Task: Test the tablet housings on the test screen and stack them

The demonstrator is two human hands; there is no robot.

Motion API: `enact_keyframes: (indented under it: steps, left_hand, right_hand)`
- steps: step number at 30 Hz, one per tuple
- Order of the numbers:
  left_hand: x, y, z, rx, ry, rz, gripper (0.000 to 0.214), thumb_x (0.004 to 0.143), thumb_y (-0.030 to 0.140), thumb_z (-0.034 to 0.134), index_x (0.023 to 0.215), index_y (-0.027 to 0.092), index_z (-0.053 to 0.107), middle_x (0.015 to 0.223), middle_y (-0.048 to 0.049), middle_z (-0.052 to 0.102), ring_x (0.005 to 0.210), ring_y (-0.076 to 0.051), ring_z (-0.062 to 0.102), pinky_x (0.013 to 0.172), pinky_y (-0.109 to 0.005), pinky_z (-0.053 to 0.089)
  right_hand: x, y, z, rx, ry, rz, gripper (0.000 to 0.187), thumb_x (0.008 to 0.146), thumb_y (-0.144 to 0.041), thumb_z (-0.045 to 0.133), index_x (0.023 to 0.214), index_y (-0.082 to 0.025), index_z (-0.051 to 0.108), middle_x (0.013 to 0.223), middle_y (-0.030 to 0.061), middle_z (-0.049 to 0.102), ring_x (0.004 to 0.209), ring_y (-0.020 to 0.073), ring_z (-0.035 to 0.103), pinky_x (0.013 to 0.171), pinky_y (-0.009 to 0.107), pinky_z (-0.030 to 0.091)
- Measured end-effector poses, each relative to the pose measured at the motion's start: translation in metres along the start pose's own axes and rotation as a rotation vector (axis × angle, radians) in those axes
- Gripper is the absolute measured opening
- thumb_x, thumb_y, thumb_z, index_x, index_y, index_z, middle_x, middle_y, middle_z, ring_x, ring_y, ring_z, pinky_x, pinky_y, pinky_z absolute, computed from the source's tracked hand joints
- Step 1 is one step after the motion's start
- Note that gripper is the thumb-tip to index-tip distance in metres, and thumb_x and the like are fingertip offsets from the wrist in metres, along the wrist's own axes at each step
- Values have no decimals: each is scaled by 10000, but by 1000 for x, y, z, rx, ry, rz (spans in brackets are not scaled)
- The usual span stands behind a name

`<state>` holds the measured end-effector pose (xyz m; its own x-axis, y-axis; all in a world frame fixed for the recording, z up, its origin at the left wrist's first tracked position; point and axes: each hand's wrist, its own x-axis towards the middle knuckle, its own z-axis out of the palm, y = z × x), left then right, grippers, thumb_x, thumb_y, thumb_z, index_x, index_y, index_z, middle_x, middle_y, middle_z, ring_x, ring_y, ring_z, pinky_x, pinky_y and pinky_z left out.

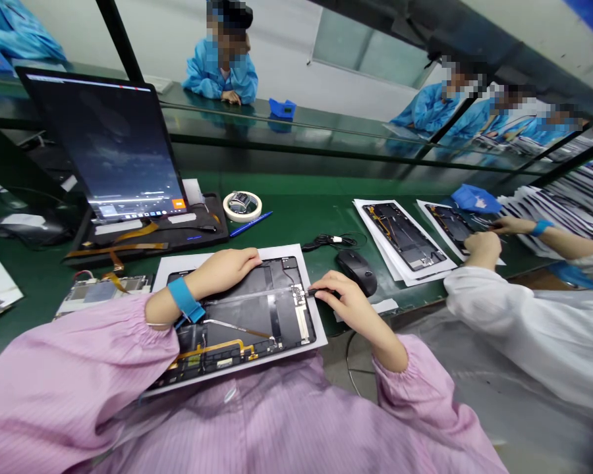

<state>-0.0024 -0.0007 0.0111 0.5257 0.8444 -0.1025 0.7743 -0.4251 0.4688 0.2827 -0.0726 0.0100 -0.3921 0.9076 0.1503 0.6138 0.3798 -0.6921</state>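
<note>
An opened tablet (pixel 247 309), its dark inner shell showing orange and white flex cables, lies on white sheets in front of me. My left hand (pixel 225 271), with a blue wrist strap (pixel 185 300), rests across its far edge, fingers stretched out and lying along the rim. At the tablet's right edge, my right hand (pixel 343 296) pinches a black cable plug (pixel 317 292) between thumb and fingers. The plug's tip meets the edge beside a small board; how deep it sits I cannot tell.
A lit screen (pixel 113 145) stands back left, near a tape roll (pixel 242 207) and blue pen (pixel 251 224). A black mouse (pixel 356 271) and coiled cable (pixel 331 242) lie right. Beyond is another opened tablet (pixel 402 236); a co-worker's hands (pixel 484 247) work over a further one.
</note>
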Motion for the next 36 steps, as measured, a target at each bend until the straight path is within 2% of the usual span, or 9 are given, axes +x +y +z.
enact_keyframes:
  steps: [6,9,13,19,22,26,31,34,36]
  left_hand:
    - [2,-2,0,-6,-11,15,359,947,416,287,925,211,580,928,-59,693,821,-215,633,734,-298,437]
    - [3,-4,3,-5,12,7,359,954,414,300,936,205,591,942,-64,695,843,-223,637,754,-306,441]
    - [3,-3,3,-15,35,19,330,958,397,344,967,209,615,1004,-57,701,916,-215,638,789,-293,444]
    - [9,-7,-3,-6,39,37,307,954,409,377,954,218,618,955,-42,702,876,-205,638,714,-277,436]
    - [8,-7,-4,-14,38,40,301,954,402,381,944,213,615,940,-40,701,861,-202,635,696,-274,429]
    - [8,-7,-2,-22,32,64,302,954,399,378,935,213,614,933,-41,703,851,-204,635,686,-278,423]
    - [9,-7,-2,9,44,46,308,951,413,382,927,222,623,910,-42,703,847,-208,640,694,-281,429]
    - [8,-6,-3,2,33,43,309,951,405,381,933,218,627,925,-47,704,858,-209,638,712,-283,437]
    - [6,-5,-2,-26,28,57,306,953,389,375,944,215,626,948,-47,704,868,-204,635,735,-282,441]
  right_hand:
    - [4,4,6,21,8,14,163,891,-216,564,963,-211,710,880,48,639,856,170,602,795,321,484]
    - [5,0,8,-7,7,-23,166,897,-233,548,935,-203,706,868,57,661,847,181,619,783,329,499]
    - [0,-3,10,-153,20,-145,200,918,-255,492,943,-220,687,860,58,685,809,187,647,726,317,534]
    - [-3,16,20,-473,114,-343,258,911,-269,457,1118,-238,609,1004,67,699,882,222,678,775,363,559]
    - [-4,15,24,-567,121,-397,240,918,-263,432,1084,-214,598,954,81,698,844,233,678,741,374,556]
    - [-1,13,26,-566,106,-398,230,927,-246,406,1058,-202,589,880,86,682,785,220,664,704,351,551]
    - [2,16,21,-493,14,-370,259,921,-220,386,1048,-224,611,798,65,652,718,198,638,628,319,544]
    - [2,17,15,-433,-44,-285,299,915,-303,463,1185,-234,571,922,82,676,797,209,658,691,342,564]
    - [0,15,12,-352,-3,-198,388,904,-342,504,1270,-216,512,1030,105,674,828,207,669,726,349,572]
